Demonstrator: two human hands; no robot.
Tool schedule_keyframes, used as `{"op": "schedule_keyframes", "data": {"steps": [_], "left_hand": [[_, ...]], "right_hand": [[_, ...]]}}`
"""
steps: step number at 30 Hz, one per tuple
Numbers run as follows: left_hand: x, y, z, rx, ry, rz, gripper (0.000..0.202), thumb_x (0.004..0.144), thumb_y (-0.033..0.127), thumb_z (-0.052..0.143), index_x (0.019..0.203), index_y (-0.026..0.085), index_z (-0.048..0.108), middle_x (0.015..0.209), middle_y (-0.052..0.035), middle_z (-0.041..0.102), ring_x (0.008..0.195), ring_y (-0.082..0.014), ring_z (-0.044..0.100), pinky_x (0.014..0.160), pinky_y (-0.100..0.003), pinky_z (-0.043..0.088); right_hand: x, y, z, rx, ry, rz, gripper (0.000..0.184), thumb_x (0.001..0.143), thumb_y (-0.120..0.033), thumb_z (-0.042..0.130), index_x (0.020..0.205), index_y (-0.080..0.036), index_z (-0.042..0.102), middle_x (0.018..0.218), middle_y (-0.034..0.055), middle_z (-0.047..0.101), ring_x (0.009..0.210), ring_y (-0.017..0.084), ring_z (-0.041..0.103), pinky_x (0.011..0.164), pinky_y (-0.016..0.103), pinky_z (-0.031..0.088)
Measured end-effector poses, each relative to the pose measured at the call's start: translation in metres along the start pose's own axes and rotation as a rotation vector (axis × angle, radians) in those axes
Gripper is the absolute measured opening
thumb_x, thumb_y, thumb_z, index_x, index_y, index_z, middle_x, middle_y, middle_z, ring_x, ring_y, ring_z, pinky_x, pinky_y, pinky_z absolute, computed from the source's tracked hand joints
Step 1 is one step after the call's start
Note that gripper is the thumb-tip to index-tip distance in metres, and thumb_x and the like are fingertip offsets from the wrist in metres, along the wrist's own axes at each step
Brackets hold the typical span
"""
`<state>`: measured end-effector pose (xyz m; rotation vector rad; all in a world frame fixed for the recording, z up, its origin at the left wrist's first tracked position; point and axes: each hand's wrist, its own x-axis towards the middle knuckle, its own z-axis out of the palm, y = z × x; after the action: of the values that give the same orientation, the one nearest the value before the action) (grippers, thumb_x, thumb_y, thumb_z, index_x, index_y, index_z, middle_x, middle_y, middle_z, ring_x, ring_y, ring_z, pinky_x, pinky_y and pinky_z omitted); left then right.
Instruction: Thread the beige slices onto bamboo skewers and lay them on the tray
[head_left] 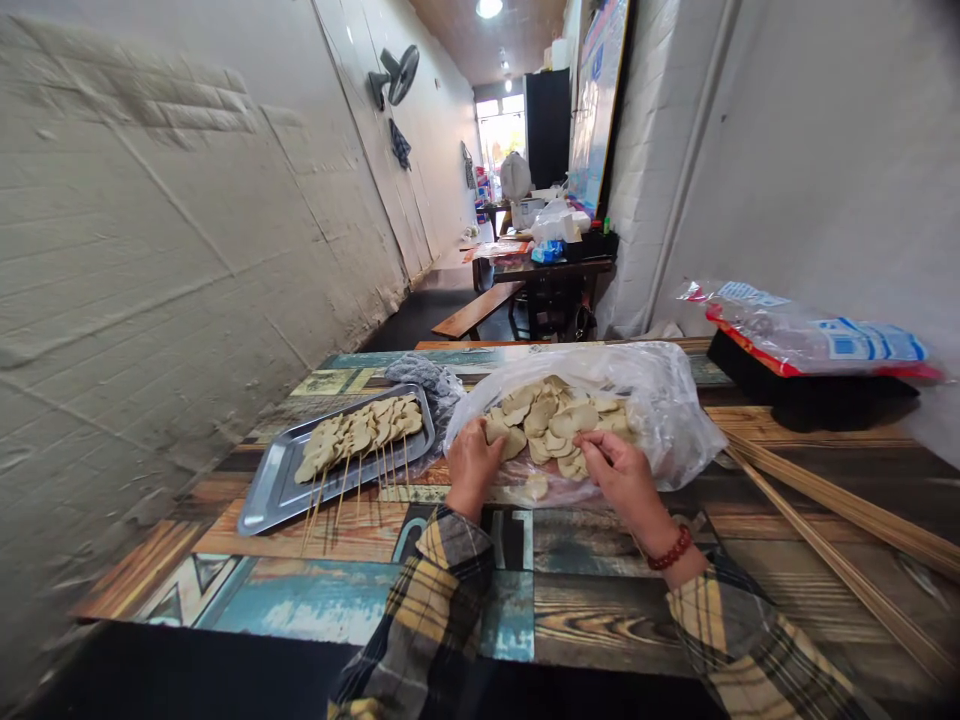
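Observation:
On the table, an open clear plastic bag (675, 425) holds a heap of thin, beige, oval slices (551, 415), whose food kind I cannot make out. My left hand (472, 465) is at the bag's left side, fingers curled and thumb against a beige slice (504, 438). At the heap's right part, my right hand (619, 475) pinches the edge of another slice between thumb and fingertips. To the left lies a metal tray (262, 500) with several skewers (341, 495) threaded with such slices, their bare sticks pointing over the near rim.
Long bundled wooden sticks (840, 510) lie on the patterned wooden table (607, 625) at right. Behind them sits a black container (795, 380) under printed plastic packaging (847, 335). A crumpled grey plastic bag (427, 378) lies behind the tray. Farther back stand a bench (476, 312) and another cluttered table.

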<state>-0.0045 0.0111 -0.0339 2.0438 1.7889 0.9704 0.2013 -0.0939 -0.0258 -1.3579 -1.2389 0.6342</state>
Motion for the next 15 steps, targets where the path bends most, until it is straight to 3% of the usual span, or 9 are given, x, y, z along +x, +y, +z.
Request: {"op": "schedule_keyframes", "data": {"steps": [4,8,15], "left_hand": [[0.003,0.003,0.005,-0.444,0.033,-0.107,0.027,0.065,0.02,0.076,0.091,0.017,0.072,0.066,0.0009,0.062,0.069,-0.018,0.059,0.071,-0.029,0.044],[0.0,0.01,0.005,-0.883,-0.141,-0.197,0.027,0.06,0.035,0.083,0.076,0.016,0.072,0.069,-0.0016,0.067,0.064,-0.0147,0.058,0.064,-0.026,0.044],[-0.005,0.022,-0.007,-1.144,-0.223,-0.296,0.043,0.058,0.048,0.086,0.079,0.017,0.065,0.073,0.0014,0.065,0.059,-0.0107,0.058,0.055,-0.022,0.044]], "right_hand": [[0.001,0.002,-0.001,0.02,-0.002,0.034,0.036,0.087,-0.048,0.057,0.088,-0.016,0.073,0.052,-0.0034,0.053,0.048,0.014,0.046,0.048,0.025,0.035],[-0.001,0.0,0.0,0.048,-0.044,0.041,0.036,0.087,-0.05,0.058,0.087,-0.016,0.073,0.052,-0.0041,0.052,0.047,0.013,0.046,0.047,0.025,0.035],[-0.007,-0.007,0.005,0.09,-0.174,0.059,0.035,0.088,-0.049,0.057,0.086,-0.017,0.07,0.052,-0.0044,0.051,0.047,0.012,0.044,0.047,0.024,0.035]]}}
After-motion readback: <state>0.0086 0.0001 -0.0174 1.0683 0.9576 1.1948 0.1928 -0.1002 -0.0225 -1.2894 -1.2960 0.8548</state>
